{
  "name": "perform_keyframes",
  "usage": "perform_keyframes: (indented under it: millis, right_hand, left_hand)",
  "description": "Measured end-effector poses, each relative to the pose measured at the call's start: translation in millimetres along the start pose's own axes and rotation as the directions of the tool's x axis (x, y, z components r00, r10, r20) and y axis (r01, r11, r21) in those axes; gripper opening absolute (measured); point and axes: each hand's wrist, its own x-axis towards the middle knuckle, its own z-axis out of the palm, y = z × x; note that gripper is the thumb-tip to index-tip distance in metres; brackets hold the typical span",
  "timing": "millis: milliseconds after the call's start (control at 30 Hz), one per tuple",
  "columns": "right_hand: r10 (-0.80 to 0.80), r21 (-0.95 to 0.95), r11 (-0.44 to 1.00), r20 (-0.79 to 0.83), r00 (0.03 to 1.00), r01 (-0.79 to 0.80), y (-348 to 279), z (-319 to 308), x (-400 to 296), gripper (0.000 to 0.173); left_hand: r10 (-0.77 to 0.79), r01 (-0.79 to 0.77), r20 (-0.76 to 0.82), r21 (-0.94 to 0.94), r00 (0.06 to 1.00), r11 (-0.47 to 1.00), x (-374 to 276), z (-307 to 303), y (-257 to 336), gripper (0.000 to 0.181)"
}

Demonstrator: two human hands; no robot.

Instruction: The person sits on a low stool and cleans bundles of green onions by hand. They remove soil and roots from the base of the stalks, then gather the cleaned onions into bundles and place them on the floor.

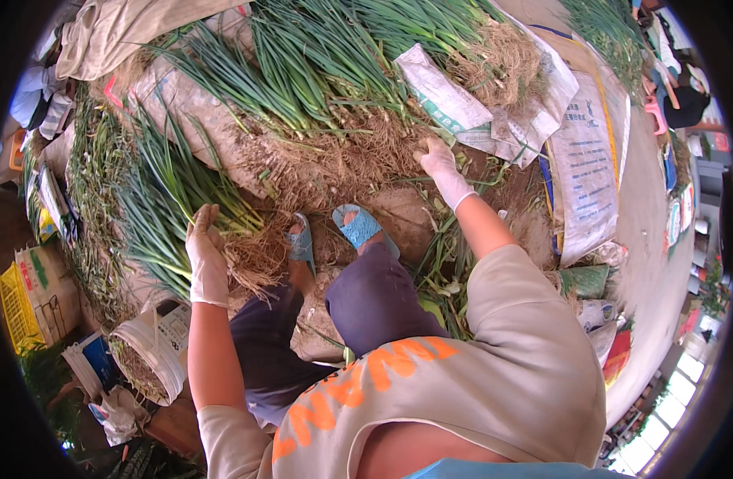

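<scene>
My left hand (207, 257), in a thin white glove, pinches a green scallion stalk (183, 200) at its fingertips. It is over a loose pile of scallions (157, 209), whose tangled brown roots (256, 254) lie beside my left foot. My right hand (443, 169), gloved too, reaches out to the root end of a larger row of scallions (294, 78). Its fingers are curled beside the roots (384, 143), and whether they grip anything is unclear. A printed white woven sack (441, 90) lies just beyond that hand.
My feet in blue slippers (357, 226) stand among soil and trimmed leaves (450, 275). A flattened woven sack (585, 173) lies to the right. At left are a white bucket (163, 347) holding plant debris, a yellow crate (13, 305) and heaped leaves (97, 197). People sit farther off.
</scene>
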Motion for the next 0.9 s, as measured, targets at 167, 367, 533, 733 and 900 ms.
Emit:
perform_keyframes:
  millis: [167,367,533,733,900]
  right_hand:
    - [-0.206,-0.226,0.963,-0.279,0.938,0.145,-9.0,-24.5,110.0,0.033]
    - [-0.212,0.104,0.969,-0.125,0.969,0.225,-55.7,-6.7,184.4,0.057]
    - [-0.043,0.052,0.998,0.044,0.998,0.041,-98.5,41.3,187.0,0.068]
    - [-0.288,-0.179,0.94,0.037,0.957,0.29,-99.1,48.8,169.2,0.056]
    - [-0.195,0.108,0.959,-0.419,0.887,0.262,-47.6,47.8,203.7,0.057]
  left_hand:
    - [-0.197,0.233,-0.192,0.191,0.961,0.953,98.8,9.2,-63.8,0.023]
    - [-0.303,0.417,-0.413,0.22,0.859,0.882,184.1,17.7,-174.4,0.028]
    - [-0.349,0.444,-0.396,0.177,0.849,0.879,197.9,31.5,-192.0,0.036]
    - [-0.448,0.471,-0.242,0.047,0.861,0.881,225.3,28.0,-183.3,0.031]
    - [-0.213,0.245,-0.276,0.086,0.937,0.966,203.3,68.5,-153.5,0.026]
